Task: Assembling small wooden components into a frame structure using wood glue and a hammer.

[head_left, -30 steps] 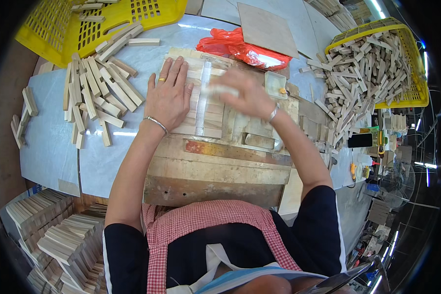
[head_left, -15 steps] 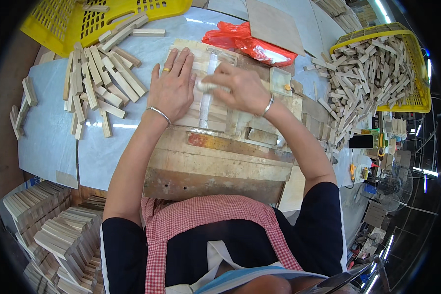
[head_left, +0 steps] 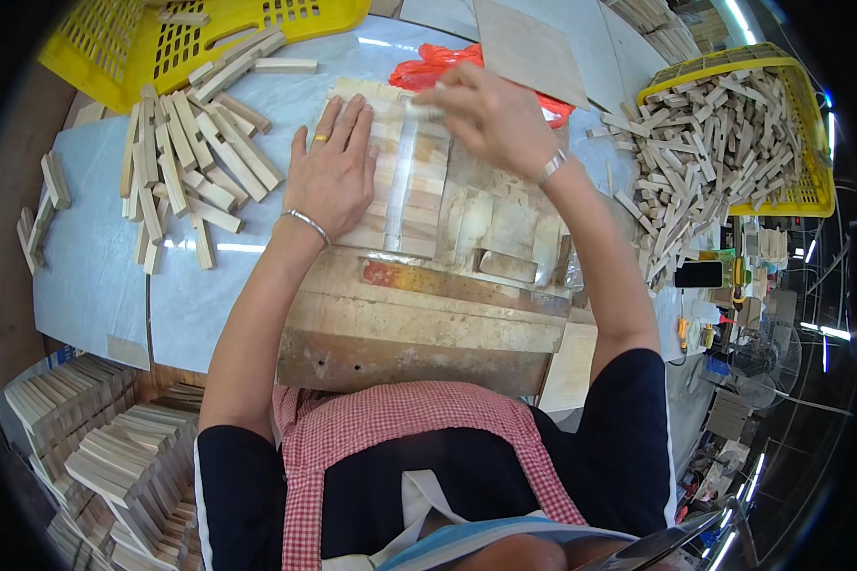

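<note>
The left hand [head_left: 333, 183] lies flat, straight-fingered, on a panel of pale wooden strips [head_left: 427, 198] — apparently steadying it — while the right hand [head_left: 497, 119] grips a small whitish piece [head_left: 424, 111], blurred, at the far end of the panel's shiny band [head_left: 399, 186]. A stained wooden board [head_left: 419, 324] lies beneath; no writing is legible.
</note>
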`<state>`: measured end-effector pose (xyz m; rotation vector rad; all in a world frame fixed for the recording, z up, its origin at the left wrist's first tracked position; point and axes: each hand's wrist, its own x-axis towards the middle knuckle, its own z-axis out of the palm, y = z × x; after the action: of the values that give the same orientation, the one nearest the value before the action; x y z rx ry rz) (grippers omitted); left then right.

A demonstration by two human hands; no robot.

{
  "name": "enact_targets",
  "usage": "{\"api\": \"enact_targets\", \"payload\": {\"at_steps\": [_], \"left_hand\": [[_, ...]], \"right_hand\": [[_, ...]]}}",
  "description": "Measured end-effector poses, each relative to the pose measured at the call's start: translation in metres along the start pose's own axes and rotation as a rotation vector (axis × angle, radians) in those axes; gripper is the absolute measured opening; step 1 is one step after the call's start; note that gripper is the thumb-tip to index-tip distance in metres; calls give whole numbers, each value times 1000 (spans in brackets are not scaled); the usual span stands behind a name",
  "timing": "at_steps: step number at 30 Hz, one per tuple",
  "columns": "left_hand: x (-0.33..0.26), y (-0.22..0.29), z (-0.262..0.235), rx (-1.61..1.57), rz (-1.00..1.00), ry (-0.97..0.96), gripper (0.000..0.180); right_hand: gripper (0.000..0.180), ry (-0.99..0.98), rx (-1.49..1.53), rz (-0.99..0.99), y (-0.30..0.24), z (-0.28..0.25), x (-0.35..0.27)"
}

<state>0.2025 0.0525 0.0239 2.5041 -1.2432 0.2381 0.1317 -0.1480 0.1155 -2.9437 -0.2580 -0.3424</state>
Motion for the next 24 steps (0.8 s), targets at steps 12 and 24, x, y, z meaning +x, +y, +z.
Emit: {"api": "enact_targets", "payload": {"at_steps": [12, 24], "left_hand": [[2, 0, -4, -17, -8, -2, 44], [1, 3, 1, -36, -13, -10, 44]], "right_hand": [[28, -482, -250, -132, 50, 22, 60], [30, -436, -270, -107, 57, 7, 44]]}}
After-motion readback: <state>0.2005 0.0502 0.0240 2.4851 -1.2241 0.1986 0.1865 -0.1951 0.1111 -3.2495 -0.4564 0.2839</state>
